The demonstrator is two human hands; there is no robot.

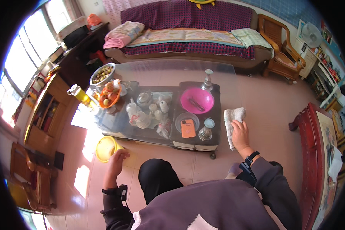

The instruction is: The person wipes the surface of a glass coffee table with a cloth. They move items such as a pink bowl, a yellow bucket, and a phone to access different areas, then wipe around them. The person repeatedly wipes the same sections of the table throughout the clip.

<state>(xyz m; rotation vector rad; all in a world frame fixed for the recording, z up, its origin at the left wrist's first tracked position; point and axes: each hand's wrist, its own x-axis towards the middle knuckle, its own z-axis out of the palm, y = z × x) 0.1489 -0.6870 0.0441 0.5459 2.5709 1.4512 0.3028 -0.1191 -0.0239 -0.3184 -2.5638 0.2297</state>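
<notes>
My right hand (pixel 241 134) lies over a folded, pale terry cloth (pixel 235 113) at the right end of the glass-topped coffee table (pixel 164 67), fingers curled on it. My left hand (pixel 118 161) is at the table's near left, fingers bent; what, if anything, is in it cannot be made out. Just beyond it in view is a yellow plastic bin (pixel 103 152), its right side partly hidden by the hand. Left of the cloth are a silvery pedestal stand (pixel 205 134), a phone in an orange case (pixel 188 128) and a pink plastic basin (pixel 187 96) with dark tongs-like utensils.
White teapots (pixel 143 119) and cups are grouped mid-table. An orange basket (pixel 107 100) of onions, a metal bowl (pixel 102 75) of round fruit and a yellow-filled bottle (pixel 82 95) crowd the left end. A covered sofa (pixel 187 53) stands behind; red wooden furniture (pixel 307 161) is at right.
</notes>
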